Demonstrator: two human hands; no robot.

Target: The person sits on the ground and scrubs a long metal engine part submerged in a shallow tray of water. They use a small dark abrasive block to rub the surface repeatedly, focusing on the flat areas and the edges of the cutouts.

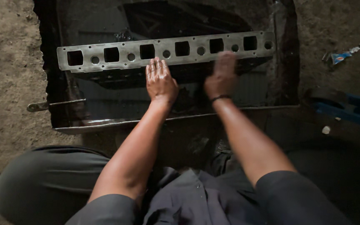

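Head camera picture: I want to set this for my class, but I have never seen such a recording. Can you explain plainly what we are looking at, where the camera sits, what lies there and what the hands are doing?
There is no machine here: a person works with two bare hands. The single camera is worn on the head and looks down, so the arms reach away from you. A long grey metal plate with square and round holes lies across a dark, oily metal tray set on a dirt floor. The left hand lies flat, fingertips on the plate's near edge. The right hand, with a dark wristband, is blurred by motion at the plate; whether it holds anything is unclear. A blue object lies to the right.
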